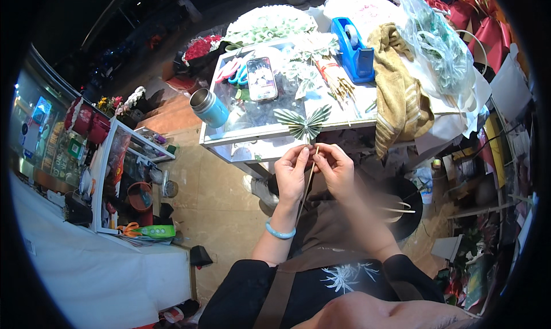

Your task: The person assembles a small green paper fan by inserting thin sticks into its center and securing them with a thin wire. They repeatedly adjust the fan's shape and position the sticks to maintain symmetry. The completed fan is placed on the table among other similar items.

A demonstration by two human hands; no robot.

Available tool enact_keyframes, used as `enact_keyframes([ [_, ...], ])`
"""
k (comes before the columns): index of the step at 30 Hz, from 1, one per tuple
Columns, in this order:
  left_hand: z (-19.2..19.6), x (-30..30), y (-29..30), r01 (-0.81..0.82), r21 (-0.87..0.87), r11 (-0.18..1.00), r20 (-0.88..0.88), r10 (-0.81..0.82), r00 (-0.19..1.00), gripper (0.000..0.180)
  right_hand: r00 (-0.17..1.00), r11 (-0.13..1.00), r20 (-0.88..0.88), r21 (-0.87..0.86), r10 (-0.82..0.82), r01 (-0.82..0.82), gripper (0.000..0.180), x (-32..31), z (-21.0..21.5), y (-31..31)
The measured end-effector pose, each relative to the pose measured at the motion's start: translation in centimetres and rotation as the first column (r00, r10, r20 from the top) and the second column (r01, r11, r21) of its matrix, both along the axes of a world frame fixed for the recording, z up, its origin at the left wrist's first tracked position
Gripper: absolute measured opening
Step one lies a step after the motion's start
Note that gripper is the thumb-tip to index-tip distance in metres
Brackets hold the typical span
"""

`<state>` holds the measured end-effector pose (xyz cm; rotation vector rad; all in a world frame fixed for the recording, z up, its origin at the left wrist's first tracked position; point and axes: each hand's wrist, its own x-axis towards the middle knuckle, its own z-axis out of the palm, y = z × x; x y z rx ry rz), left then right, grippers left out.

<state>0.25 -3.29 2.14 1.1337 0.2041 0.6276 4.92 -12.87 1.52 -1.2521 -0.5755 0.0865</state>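
My left hand (291, 174) and my right hand (334, 168) meet in front of me, both pinching the top of a thin wooden stick (305, 194) that runs down toward my lap. A folded green paper butterfly (304, 122) sits at the stick's upper end, just above my fingertips, at the near edge of the glass table (229, 135). A pale blue bangle (280, 232) circles my left wrist.
On the table lie a phone (262, 78), scissors (234, 72), a blue tape dispenser (351, 49), a bundle of sticks (337, 82), more folded paper pieces (307, 53), and a tan towel (399, 93). A metal flask (209, 107) stands at the left corner. Shelves (123, 168) stand left.
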Motion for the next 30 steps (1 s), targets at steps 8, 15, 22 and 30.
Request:
enact_keyframes([
  [8,0.8,1.0,-0.1,-0.031,0.028,0.999,0.024,0.031,0.999,0.020,0.943,0.963,0.295,-0.166,-0.155,0.210,0.033,0.4,1.5,0.5],
  [15,1.3,1.4,0.5,-0.074,0.016,0.997,0.069,0.073,0.995,0.020,0.840,0.927,0.507,-0.187,-0.193,0.325,0.037,1.3,2.4,1.3],
  [22,0.5,1.2,0.9,0.039,-0.263,0.964,0.112,-0.009,0.994,0.017,0.716,0.867,0.660,-0.196,-0.229,0.458,0.039,1.0,2.7,1.5],
  [30,0.1,0.7,1.2,0.097,-0.387,0.917,0.114,-0.056,0.992,0.013,0.758,0.883,0.618,-0.216,-0.206,0.416,0.037,0.5,2.5,1.5],
])
